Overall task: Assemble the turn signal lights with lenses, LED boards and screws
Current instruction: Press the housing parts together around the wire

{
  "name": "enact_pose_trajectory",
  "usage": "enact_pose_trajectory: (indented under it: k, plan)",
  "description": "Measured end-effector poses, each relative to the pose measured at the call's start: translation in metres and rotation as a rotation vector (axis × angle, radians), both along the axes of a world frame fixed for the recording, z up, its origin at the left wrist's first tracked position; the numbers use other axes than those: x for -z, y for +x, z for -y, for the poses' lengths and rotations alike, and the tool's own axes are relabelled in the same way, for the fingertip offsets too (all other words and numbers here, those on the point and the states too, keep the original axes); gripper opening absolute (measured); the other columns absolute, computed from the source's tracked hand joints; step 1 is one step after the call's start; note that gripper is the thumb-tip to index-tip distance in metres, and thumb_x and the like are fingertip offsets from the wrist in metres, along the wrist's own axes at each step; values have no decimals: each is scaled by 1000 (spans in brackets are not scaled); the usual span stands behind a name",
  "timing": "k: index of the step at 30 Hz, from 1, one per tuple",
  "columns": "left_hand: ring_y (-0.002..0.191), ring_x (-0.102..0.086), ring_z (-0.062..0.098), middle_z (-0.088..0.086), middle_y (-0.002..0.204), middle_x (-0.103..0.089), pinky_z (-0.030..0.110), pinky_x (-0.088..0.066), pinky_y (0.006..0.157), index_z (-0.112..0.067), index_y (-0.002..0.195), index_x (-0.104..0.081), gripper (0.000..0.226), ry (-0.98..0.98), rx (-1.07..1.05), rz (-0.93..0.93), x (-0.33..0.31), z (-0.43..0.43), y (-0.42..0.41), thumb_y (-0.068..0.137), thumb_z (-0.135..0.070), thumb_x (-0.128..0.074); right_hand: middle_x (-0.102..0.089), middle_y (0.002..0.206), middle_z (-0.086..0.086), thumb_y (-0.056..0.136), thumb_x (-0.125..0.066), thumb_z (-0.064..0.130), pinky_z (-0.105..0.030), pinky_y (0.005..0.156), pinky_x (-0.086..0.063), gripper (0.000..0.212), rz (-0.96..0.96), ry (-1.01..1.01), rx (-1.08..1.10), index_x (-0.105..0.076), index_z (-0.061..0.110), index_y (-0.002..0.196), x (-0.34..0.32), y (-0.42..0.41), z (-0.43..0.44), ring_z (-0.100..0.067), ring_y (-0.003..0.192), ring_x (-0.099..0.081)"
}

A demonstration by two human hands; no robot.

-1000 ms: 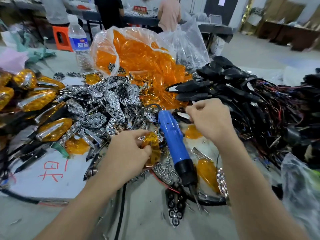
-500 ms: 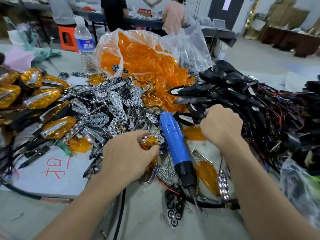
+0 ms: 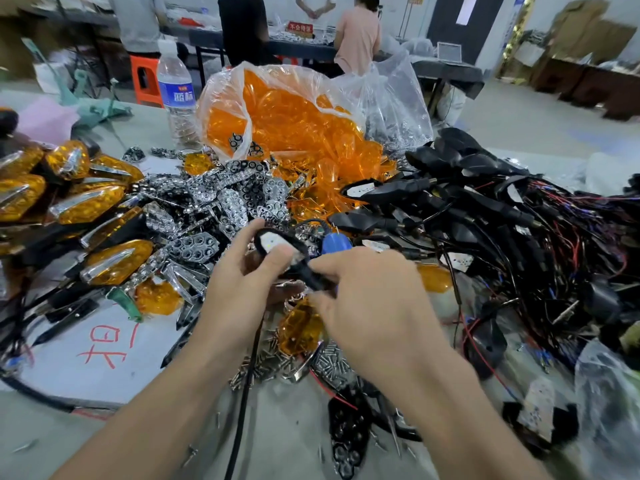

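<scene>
**Both hands on one black housing above the parts pile**

The left hand (image 3: 239, 285) grips a black turn signal housing (image 3: 266, 237) from below. Its thumb lies across the white LED board (image 3: 272, 244) set in the housing's open face, and its fingers curl round the far side. The right hand (image 3: 367, 303) meets it from the right, its fingertips pinching the housing's dark stem at the near end. The housing is raised off the tabletop (image 3: 104, 441), in front of the blue electric screwdriver (image 3: 335, 242), whose top shows between the two hands.

Below the right hand an orange lens (image 3: 298, 329) lies on a heap of small screws (image 3: 330, 362). Chrome reflectors (image 3: 221, 202) are piled behind the left hand. Finished amber lights (image 3: 110, 261) are lined up at the left. A clear bag of orange lenses (image 3: 287, 112) spills open at the back, with a water bottle (image 3: 175, 91) just to its left. Black housings with tangled wires (image 3: 491, 216) fill the right side.
</scene>
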State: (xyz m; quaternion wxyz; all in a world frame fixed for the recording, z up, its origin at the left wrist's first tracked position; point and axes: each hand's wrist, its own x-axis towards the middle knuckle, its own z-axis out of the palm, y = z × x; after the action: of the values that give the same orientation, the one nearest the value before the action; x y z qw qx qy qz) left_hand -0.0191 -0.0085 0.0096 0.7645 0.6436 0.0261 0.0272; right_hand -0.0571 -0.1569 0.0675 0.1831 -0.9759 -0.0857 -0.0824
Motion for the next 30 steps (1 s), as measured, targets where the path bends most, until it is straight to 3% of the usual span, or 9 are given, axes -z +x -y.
enact_pose_trajectory:
  k: [4,7,11,13,15,18,21,25,30]
  plan:
    - [87,-75,17,0,106,-79,28,-61,68,-32,116,-72,46,-95,2,-33,0,-11,9,92,7,-64,-70,81,-1,85,-73,38,-35,69,-54,20,-61,216,-10,-67,23,97,5,-6,-24,-22,80,-64]
    - [84,-74,20,6,111,-78,32,-63,68,-19,119,-71,44,-252,67,-94,-7,-25,15,93,12,-55,-74,73,1,85,-75,29,-40,59,-58,14,-213,626,-39,-71,15,88,7,-3,-31,-17,55,-71]
    - [76,-72,21,11,106,-78,37,-62,62,-18,117,-74,47,-201,132,-112,-9,-34,18,90,16,-56,-72,61,11,89,-67,47,-30,61,-55,30,-82,622,90,-73,24,71,21,22,-23,-4,58,-70]
    - [70,-70,21,14,99,-76,36,-60,58,-19,110,-78,51,-166,163,-114,-7,-32,16,85,20,-57,-74,74,21,89,-68,48,-24,66,-53,21,-51,695,147,-74,31,78,30,34,-22,4,73,-70]
    - [72,-70,23,16,98,-76,37,-62,60,-17,108,-79,53,-113,179,-86,-2,-28,14,83,24,-56,-76,86,23,91,-71,35,-22,75,-54,5,-206,893,83,-76,35,90,35,41,-30,5,85,-71]
    - [77,-73,25,19,99,-78,37,-63,64,-12,106,-78,50,-63,189,-42,2,-26,12,82,26,-55,-79,93,10,89,-69,20,-32,79,-59,18,-280,1029,51,-79,27,102,45,46,-39,-8,90,-74]
    - [77,-73,22,17,96,-79,29,-60,64,-17,98,-82,53,-16,192,-12,2,-26,10,80,27,-58,-80,92,6,77,-68,23,-38,83,-62,23,-255,1113,92,-81,23,97,53,46,-41,-14,92,-75]
    - [75,-64,19,13,88,-75,29,-56,71,-19,101,-82,44,-11,226,41,-1,-22,6,71,8,-66,-80,83,-2,66,-68,17,-31,63,-59,24,-234,1330,152,-82,20,85,54,44,-41,-20,77,-76]
    - [84,-61,21,12,91,-72,38,-48,80,-15,106,-79,39,81,232,107,-1,-18,6,74,-4,-58,-77,71,11,70,-70,29,-28,63,-58,20,-17,1205,249,-79,45,78,55,38,-50,-9,67,-73]
